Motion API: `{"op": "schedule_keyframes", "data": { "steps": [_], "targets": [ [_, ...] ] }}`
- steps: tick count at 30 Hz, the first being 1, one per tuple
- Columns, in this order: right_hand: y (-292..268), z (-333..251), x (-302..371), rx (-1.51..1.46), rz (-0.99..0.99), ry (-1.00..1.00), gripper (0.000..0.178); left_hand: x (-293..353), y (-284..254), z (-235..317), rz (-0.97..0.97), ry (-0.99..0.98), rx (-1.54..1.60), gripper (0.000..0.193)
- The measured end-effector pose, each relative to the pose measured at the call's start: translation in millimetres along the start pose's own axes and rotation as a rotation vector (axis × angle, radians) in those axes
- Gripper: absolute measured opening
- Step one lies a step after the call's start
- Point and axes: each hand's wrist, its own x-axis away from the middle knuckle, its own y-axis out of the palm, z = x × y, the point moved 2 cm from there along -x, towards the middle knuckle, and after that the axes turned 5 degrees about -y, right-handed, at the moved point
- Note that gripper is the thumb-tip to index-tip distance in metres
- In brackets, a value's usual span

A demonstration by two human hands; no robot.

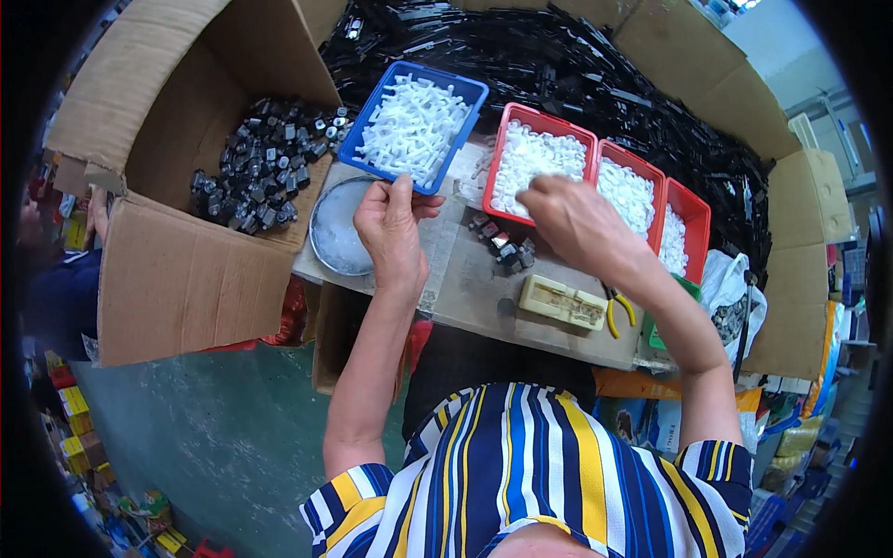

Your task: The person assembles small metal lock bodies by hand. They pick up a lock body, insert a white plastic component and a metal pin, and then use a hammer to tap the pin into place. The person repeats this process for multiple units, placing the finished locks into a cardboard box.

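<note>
Both forearms reach up from the lower edge over a small worktop set among cardboard boxes. The left arm runs nearly straight up, elbow low, wrist slightly bent back. The left hand lies back-up at the near edge of the blue tray, fingers held together and pointing up at it, fingertips touching or just short of its rim; the thumb juts to the right. Whether it pinches anything cannot be told.

The right arm comes in from the lower right, angled toward the upper left. The right hand hovers back-up over the near edge of the first red tray, fingers curled down and bunched toward the white pieces inside; the fingertips are hidden, so a pinch cannot be confirmed.

The blue tray holds white stick-like parts and rests tilted on the edge of a box of black parts. Two more red trays of white pieces stand to the right. Between the hands lies a small cluster of dark parts. A round clear lid sits just left of the left hand. A cream block and yellow-handled pliers lie near the right wrist.
</note>
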Motion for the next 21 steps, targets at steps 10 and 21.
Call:
{"op": "schedule_keyframes", "data": {
  "steps": [10, 21],
  "targets": [
    [50.9, 41.3, -139.9, 0.339, -0.526, -0.039, 0.037, -3.3, -2.6, 26.7, 0.006, 0.104, 0.014, 0.019],
    [74.8, 68.8, -150.9, 0.083, -0.596, 0.067, 0.073, -3.4, 1.0, 27.1, -0.033, 0.071, 0.031, 0.021]
  ]
}}
